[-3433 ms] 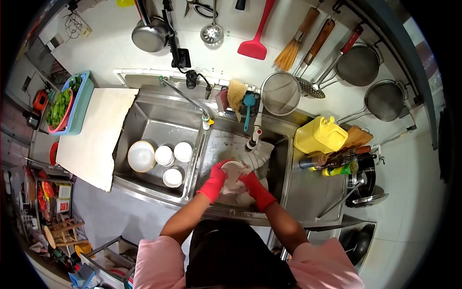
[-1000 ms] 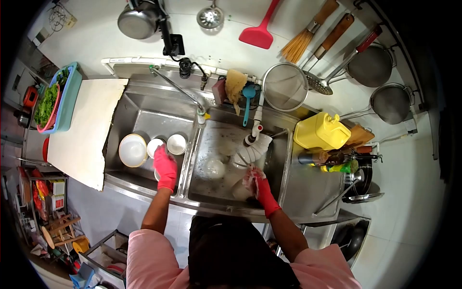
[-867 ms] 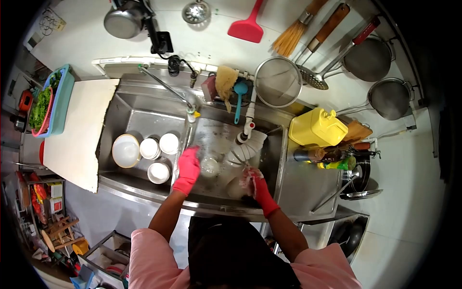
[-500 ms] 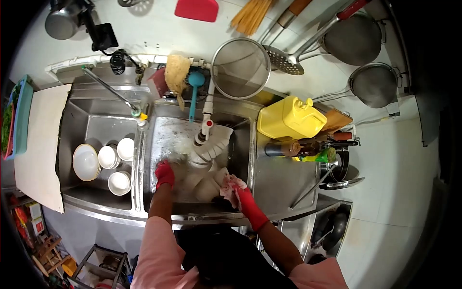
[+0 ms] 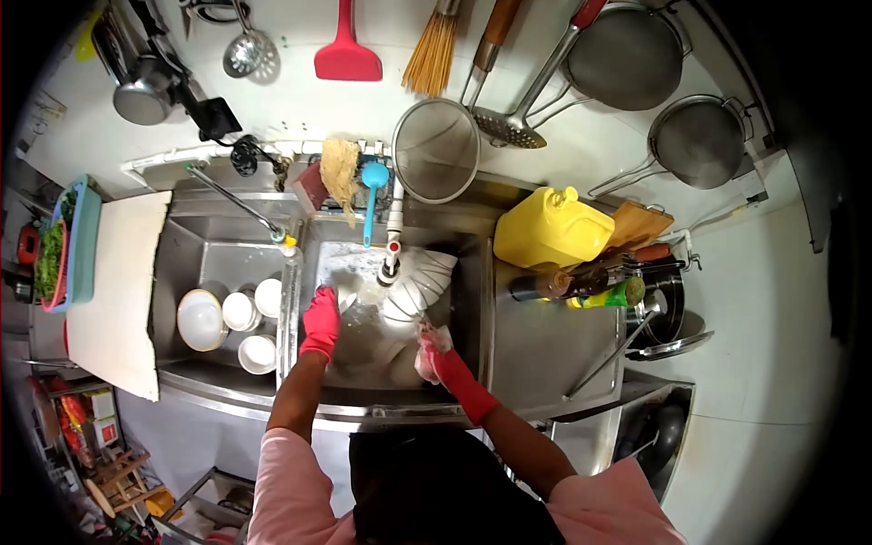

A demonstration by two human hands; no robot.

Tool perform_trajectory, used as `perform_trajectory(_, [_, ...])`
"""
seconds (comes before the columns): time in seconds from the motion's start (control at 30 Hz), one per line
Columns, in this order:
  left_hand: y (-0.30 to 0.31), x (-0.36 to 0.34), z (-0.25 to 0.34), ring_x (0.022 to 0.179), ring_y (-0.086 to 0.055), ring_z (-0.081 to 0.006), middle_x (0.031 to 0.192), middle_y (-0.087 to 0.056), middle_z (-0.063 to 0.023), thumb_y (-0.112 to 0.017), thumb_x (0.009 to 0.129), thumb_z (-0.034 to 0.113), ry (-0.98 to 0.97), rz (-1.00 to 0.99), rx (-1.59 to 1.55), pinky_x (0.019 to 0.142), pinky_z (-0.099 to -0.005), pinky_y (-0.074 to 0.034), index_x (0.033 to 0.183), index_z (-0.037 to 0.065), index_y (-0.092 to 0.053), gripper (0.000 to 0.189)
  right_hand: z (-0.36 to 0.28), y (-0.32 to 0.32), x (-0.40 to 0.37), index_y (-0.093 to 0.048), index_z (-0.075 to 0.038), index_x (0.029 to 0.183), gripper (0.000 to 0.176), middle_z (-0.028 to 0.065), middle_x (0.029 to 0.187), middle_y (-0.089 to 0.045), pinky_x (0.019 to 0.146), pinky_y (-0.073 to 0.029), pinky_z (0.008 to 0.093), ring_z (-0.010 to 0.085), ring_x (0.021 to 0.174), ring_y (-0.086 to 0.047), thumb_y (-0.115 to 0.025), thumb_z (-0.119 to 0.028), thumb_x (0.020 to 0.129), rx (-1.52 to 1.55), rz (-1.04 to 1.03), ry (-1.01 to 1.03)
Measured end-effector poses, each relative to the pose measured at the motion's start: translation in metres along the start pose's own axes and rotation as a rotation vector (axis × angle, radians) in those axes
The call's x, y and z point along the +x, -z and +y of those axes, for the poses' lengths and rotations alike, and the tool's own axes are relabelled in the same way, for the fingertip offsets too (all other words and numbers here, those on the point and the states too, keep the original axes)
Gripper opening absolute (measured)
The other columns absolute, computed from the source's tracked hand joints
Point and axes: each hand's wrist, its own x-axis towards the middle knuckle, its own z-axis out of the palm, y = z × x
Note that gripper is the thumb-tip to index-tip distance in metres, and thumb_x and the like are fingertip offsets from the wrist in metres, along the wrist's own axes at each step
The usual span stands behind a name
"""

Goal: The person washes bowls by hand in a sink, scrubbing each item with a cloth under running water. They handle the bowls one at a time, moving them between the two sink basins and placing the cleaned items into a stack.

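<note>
My left hand [image 5: 321, 325], in a red rubber glove, is over the left side of the middle sink basin [image 5: 484, 318] with its fingers curled. A small white piece [image 5: 346, 301] shows beside its fingertips; I cannot tell what it is. My right hand [image 5: 440, 356], gloved too, grips a wet, sudsy cloth [image 5: 427, 350] by the lower end of a leaning stack of white dishes [image 5: 420, 286]. A white tap pipe [image 5: 394, 222] with a red dot comes down over the basin. Cloudy water [image 5: 363, 354] covers other pale dishes below my hands.
White bowls [image 5: 241, 311] and a larger stacked bowl [image 5: 202, 320] sit in the left basin. A yellow jug [image 5: 551, 229] and several bottles stand on the right drainboard [image 5: 536, 354]. Strainers [image 5: 437, 150] and utensils hang on the wall. A white board [image 5: 118, 291] lies far left.
My left hand has risen out of the water, with a small white piece at its fingers. My right hand with the cloth has moved closer to the dish stack. The head view has shifted.
</note>
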Motion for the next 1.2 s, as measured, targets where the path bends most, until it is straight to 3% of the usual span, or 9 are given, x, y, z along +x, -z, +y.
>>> perform_trajectory(0.13, [0.039, -0.026, 0.019, 0.079, -0.061, -0.0402, 0.094, -0.061, -0.0209, -0.056, 0.076, 0.010, 0.399, 0.056, -0.557, 0.067, -0.0439, -0.048, 0.111, 0.002, -0.043, 0.038, 0.014, -0.020, 0.036, -0.044, -0.006, 0.131, 0.047, 0.0127, 0.122, -0.057, 0.095, -0.040, 0.0332, 0.0257, 0.108, -0.056, -0.058, -0.016, 0.087, -0.442, 0.014, 0.254])
perform_trajectory(0.2, [-0.044, -0.042, 0.002, 0.082, -0.060, -0.0272, 0.092, -0.060, -0.0160, -0.053, 0.077, 0.004, 0.404, 0.010, -1.118, 0.071, -0.0366, -0.049, 0.119, 0.001, -0.041, 0.044, -0.064, -0.049, 0.029, -0.038, -0.007, 0.135, 0.059, 0.0167, 0.124, -0.053, 0.093, -0.043, 0.0369, 0.0326, 0.106, -0.056, -0.062, -0.022, 0.083, -0.857, -0.011, 0.141])
perform_trajectory(0.3, [-0.017, -0.069, 0.038, 0.084, -0.060, -0.0249, 0.107, -0.058, -0.0114, -0.064, 0.086, 0.037, 0.755, -0.299, -1.334, 0.052, -0.0424, -0.051, 0.132, 0.015, -0.033, 0.060, -0.050, -0.069, 0.044, -0.045, -0.009, 0.128, 0.060, 0.0180, 0.113, -0.057, 0.083, -0.048, 0.0385, 0.0324, 0.099, -0.058, -0.067, -0.032, 0.077, -1.042, -0.009, 0.145])
perform_trajectory(0.4, [0.011, -0.085, 0.058, 0.087, -0.060, -0.0194, 0.103, -0.062, -0.0057, -0.058, 0.089, 0.046, 0.780, -0.389, -1.484, 0.062, -0.0369, -0.051, 0.132, 0.015, -0.040, 0.056, -0.011, -0.078, 0.054, -0.048, -0.003, 0.123, 0.058, 0.0185, 0.107, -0.060, 0.083, -0.048, 0.0390, 0.0326, 0.100, -0.058, -0.063, -0.034, 0.077, -1.295, -0.177, 0.215])
perform_trajectory(0.5, [0.015, -0.090, 0.058, 0.086, -0.058, -0.0139, 0.098, -0.063, -0.0039, -0.055, 0.092, 0.039, 0.284, -0.077, -1.294, 0.071, -0.0300, -0.049, 0.124, 0.008, -0.050, 0.044, 0.004, -0.090, 0.062, -0.055, -0.003, 0.115, 0.048, 0.0172, 0.103, -0.063, 0.078, -0.049, 0.0409, 0.0323, 0.094, -0.061, -0.058, -0.035, 0.079, -1.334, -0.284, 0.041])
perform_trajectory(0.6, [0.006, -0.096, 0.053, 0.082, -0.058, -0.0136, 0.089, -0.065, -0.0063, -0.060, 0.090, 0.032, 0.248, 0.001, -1.414, 0.076, -0.0287, -0.048, 0.113, 0.006, -0.061, 0.034, 0.021, -0.092, 0.060, -0.061, -0.006, 0.101, 0.037, 0.0164, 0.089, -0.065, 0.068, -0.051, 0.0427, 0.0324, 0.079, -0.064, -0.056, -0.036, 0.081, -1.419, -0.109, 0.161])
perform_trajectory(0.77, [0.028, -0.093, 0.026, 0.076, -0.058, -0.0165, 0.091, -0.063, -0.0110, -0.061, 0.090, 0.032, 0.198, 0.006, -1.429, 0.071, -0.0301, -0.048, 0.114, 0.007, -0.060, 0.035, 0.008, -0.059, 0.066, -0.063, -0.008, 0.096, 0.033, 0.0188, 0.083, -0.065, 0.065, -0.049, 0.0395, 0.0322, 0.079, -0.064, -0.063, -0.035, 0.077, -0.929, -0.049, -0.104])
perform_trajectory(0.9, [0.020, -0.091, 0.005, 0.090, -0.059, -0.0360, 0.103, -0.056, -0.0239, -0.065, 0.080, 0.047, 0.309, 0.104, -0.472, 0.077, -0.0461, -0.048, 0.116, 0.007, -0.055, 0.055, -0.026, -0.041, 0.043, -0.061, -0.002, 0.097, 0.033, 0.0175, 0.084, -0.066, 0.065, -0.049, 0.0366, 0.0288, 0.078, -0.065, -0.068, -0.025, 0.074, -0.862, 0.065, 0.015])
perform_trajectory(1.2, [-0.017, -0.098, 0.007, 0.115, -0.048, -0.0416, 0.132, -0.040, -0.0294, -0.059, 0.085, 0.045, 0.695, -0.331, -0.247, 0.089, -0.0450, -0.045, 0.129, 0.006, -0.042, 0.062, -0.005, 0.006, -0.029, -0.058, -0.001, 0.102, 0.024, 0.0008, 0.087, -0.060, 0.066, -0.047, 0.0278, 0.0116, 0.073, -0.056, -0.062, -0.002, 0.078, -0.598, 0.111, -0.261])
